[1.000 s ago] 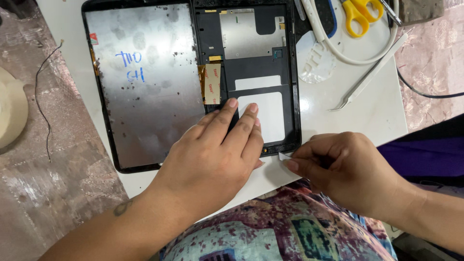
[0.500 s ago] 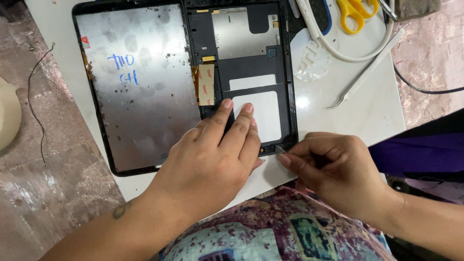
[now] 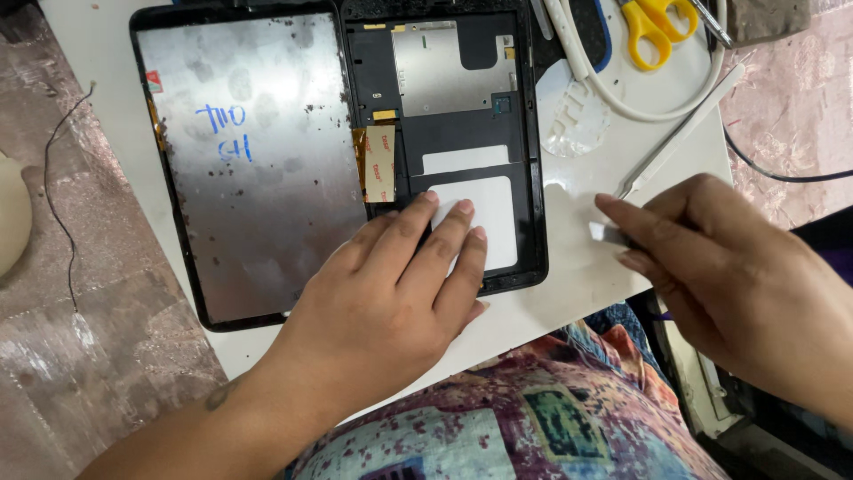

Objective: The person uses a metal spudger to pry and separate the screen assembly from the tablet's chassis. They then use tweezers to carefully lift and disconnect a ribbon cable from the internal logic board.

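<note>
A white table (image 3: 107, 53) stands over a mottled pinkish-grey floor (image 3: 62, 267), perhaps stone; a thin black wire (image 3: 49, 191) trails across it under soft, even light

A small electronics repair bench.

An opened tablet (image 3: 355, 151) lies with its back cover off on a white tabletop (image 3: 586, 267), beside yellow-handled scissors (image 3: 656, 27), a white cable (image 3: 613, 89) and a thin metal prying tool (image 3: 680, 138); loose wires trail over the surrounding surface.

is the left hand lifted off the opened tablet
No, the left hand lies flat with its fingertips pressed on the white panel inside the opened tablet.
</note>
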